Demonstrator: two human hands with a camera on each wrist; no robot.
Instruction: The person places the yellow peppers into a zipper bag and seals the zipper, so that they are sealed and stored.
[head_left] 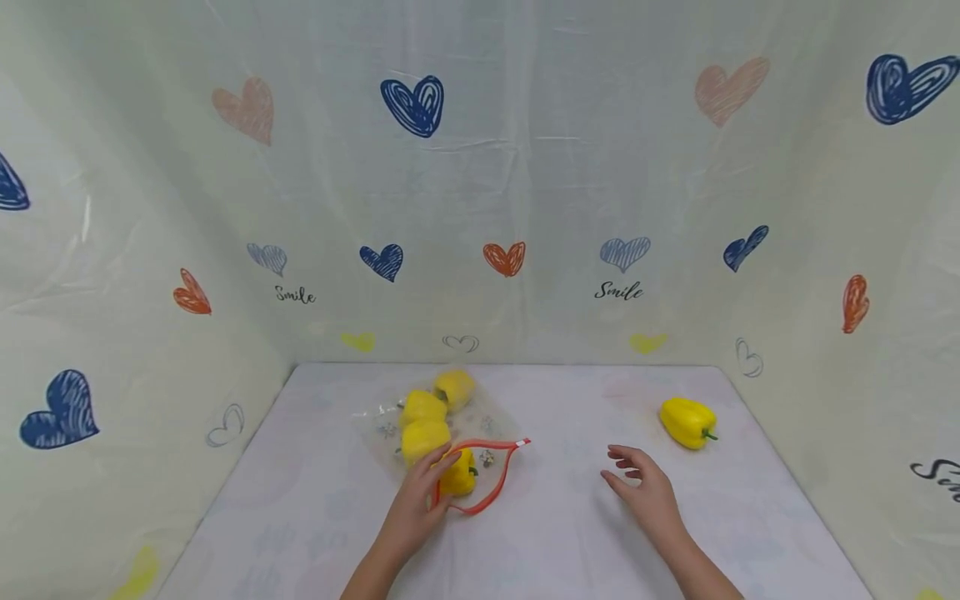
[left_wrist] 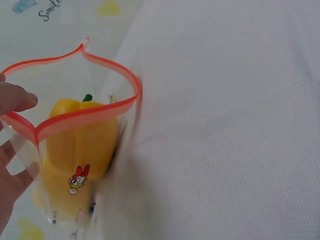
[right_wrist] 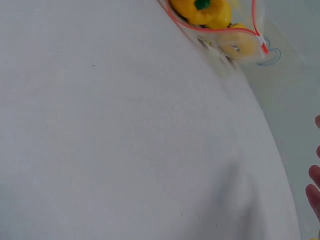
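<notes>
My left hand (head_left: 420, 492) grips the edge of a clear zip bag (head_left: 486, 502) with a red rim, lying left of the middle of the table. The mouth of the bag stands wide open. Several yellow bell peppers (head_left: 425, 437) are inside it; one near the mouth is partly behind my fingers. In the left wrist view my thumb (left_wrist: 17, 97) lies over the red rim (left_wrist: 85, 118), other fingers outside the plastic. My right hand (head_left: 647, 487) hovers above the table with loosely bent fingers, holding nothing. Beyond it lies a single yellow bell pepper (head_left: 686, 422).
A white cloth covers the table (head_left: 555, 533). Pale sheeting (head_left: 480, 192) printed with hearts and the word "Smile" stands behind the table and along both sides.
</notes>
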